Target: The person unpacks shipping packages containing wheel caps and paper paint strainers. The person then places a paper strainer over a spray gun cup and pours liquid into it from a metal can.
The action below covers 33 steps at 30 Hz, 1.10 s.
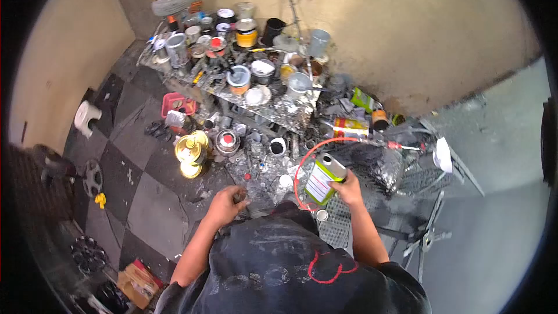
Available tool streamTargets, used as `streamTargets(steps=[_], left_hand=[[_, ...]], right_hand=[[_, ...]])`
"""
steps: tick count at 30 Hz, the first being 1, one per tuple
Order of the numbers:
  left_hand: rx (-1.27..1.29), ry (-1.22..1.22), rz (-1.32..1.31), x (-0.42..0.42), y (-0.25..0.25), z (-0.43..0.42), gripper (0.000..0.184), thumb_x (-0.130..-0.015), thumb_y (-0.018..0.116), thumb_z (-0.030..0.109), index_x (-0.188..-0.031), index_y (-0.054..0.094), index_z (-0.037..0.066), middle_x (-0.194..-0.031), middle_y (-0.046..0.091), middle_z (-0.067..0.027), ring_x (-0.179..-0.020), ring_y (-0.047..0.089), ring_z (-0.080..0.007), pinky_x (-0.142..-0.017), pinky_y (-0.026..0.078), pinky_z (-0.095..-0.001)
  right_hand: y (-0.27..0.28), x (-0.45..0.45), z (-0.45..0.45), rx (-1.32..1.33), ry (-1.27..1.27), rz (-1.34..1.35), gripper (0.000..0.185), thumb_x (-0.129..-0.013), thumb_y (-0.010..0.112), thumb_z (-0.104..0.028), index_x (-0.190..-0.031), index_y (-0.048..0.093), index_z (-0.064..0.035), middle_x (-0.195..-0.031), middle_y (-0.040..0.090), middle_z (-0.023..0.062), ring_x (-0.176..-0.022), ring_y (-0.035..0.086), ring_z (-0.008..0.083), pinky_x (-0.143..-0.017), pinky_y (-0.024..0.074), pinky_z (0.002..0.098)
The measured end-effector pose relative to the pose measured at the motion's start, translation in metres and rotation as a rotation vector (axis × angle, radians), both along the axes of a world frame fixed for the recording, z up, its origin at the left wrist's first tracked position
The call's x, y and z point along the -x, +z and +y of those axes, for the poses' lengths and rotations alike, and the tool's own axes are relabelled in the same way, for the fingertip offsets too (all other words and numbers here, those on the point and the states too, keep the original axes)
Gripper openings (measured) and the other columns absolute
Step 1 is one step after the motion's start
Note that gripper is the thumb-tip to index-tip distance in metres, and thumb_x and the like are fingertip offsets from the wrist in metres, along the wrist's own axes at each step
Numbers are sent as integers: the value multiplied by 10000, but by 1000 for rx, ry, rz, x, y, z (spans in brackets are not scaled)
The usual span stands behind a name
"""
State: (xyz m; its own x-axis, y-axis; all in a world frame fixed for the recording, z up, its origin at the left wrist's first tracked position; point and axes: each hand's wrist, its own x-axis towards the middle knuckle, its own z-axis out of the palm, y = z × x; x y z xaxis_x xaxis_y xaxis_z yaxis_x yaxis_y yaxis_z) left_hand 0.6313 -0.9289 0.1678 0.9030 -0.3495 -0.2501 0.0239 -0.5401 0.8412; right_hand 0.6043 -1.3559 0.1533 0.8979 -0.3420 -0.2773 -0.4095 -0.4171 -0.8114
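My right hand (349, 188) is closed on the side of a rectangular green-and-white metal can (319, 182). The can is tilted, with its bare metal top and dark round spout facing up. Over the floor to the left, my left hand (228, 205) has loosely bent fingers, its thumb apart from them; I make out nothing between them. Near the can lie a white round lid (285, 181) and a small white cup (322, 215). A thin red hose (299, 177) curves around the can's left side. Beyond my left hand stand gold tins (190, 152) and a red-capped metal can (227, 142).
A paint-smeared bench (279, 115) against the wall carries several cups, tins and tubs. Several used cans, including a yellow-and-red one (351, 127), lie right of it. A metal stand (429, 238) is at the right. A white stool (88, 117) stands on the checkered floor.
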Motion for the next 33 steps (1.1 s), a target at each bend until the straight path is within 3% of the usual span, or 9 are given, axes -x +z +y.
streamTargets(steps=[11,12,13,15,23,24,26,29,33], left_hand=[[-163,461,30,70,9,33,377,-778,784,58,-1142,689,35,-1053,680,-147,-859,694,-279,-767,556,-379],[-149,532,-28,76,9,31,386,-766,779,39,-1141,688,39,-1052,676,-142,-854,695,-272,-747,557,-371],[-171,542,-22,80,11,27,386,-766,779,39,-1141,688,39,-1052,676,-142,-854,695,-272,-747,557,-371],[-170,674,90,84,16,16,393,-747,768,5,-1130,688,40,-1058,672,-138,-859,697,-266,-728,556,-357],[-260,670,58,39,11,-22,383,-739,771,15,-1114,702,54,-1048,654,-142,-933,694,-297,-829,550,-392],[-279,640,77,24,17,-29,414,-735,788,51,-1139,695,62,-1066,648,-157,-989,668,-332,-879,536,-412],[-281,576,24,2,10,-38,434,-727,798,67,-1147,692,64,-1083,645,-164,-1020,653,-347,-897,528,-425],[-227,466,4,-33,12,-56,520,-713,801,82,-1209,647,64,-1126,631,-196,-1088,604,-408,-936,503,-476],[-289,273,-132,-73,2,-69,620,-705,750,69,-1285,534,32,-1088,622,-208,-1033,601,-435,-934,493,-490]], right_hand=[[-151,-269,93,-162,-147,-183,604,-714,899,-159,-1180,564,29,-1113,694,149,-992,661,248,-880,518,386],[-122,-279,112,-186,-151,-195,676,-665,928,-181,-1186,546,18,-1132,688,181,-1003,669,308,-898,516,421],[-128,-298,121,115,-205,-69,735,-606,956,-213,-1176,548,7,-1114,681,211,-1008,664,389,-914,510,461],[-200,-333,120,152,-230,-162,828,-572,973,-262,-1224,533,-1,-1140,657,225,-1041,645,426,-925,507,479],[-232,-290,141,37,-328,-26,927,-600,972,-293,-1305,480,54,-1272,559,239,-1234,506,369,-1077,397,477],[-244,-271,140,1,-238,45,907,-616,967,-290,-1298,485,63,-1213,594,229,-1168,561,339,-1035,440,458],[-169,-209,158,-193,304,19,550,-772,877,-278,-1171,645,22,-885,701,111,-828,668,194,-783,543,350],[-71,-163,176,-415,872,77,303,-824,835,-226,-1012,720,-19,-864,728,61,-763,661,131,-723,545,304],[-45,-166,184,-422,926,115,311,-812,838,-230,-997,713,-13,-840,729,66,-733,666,124,-685,549,309]])
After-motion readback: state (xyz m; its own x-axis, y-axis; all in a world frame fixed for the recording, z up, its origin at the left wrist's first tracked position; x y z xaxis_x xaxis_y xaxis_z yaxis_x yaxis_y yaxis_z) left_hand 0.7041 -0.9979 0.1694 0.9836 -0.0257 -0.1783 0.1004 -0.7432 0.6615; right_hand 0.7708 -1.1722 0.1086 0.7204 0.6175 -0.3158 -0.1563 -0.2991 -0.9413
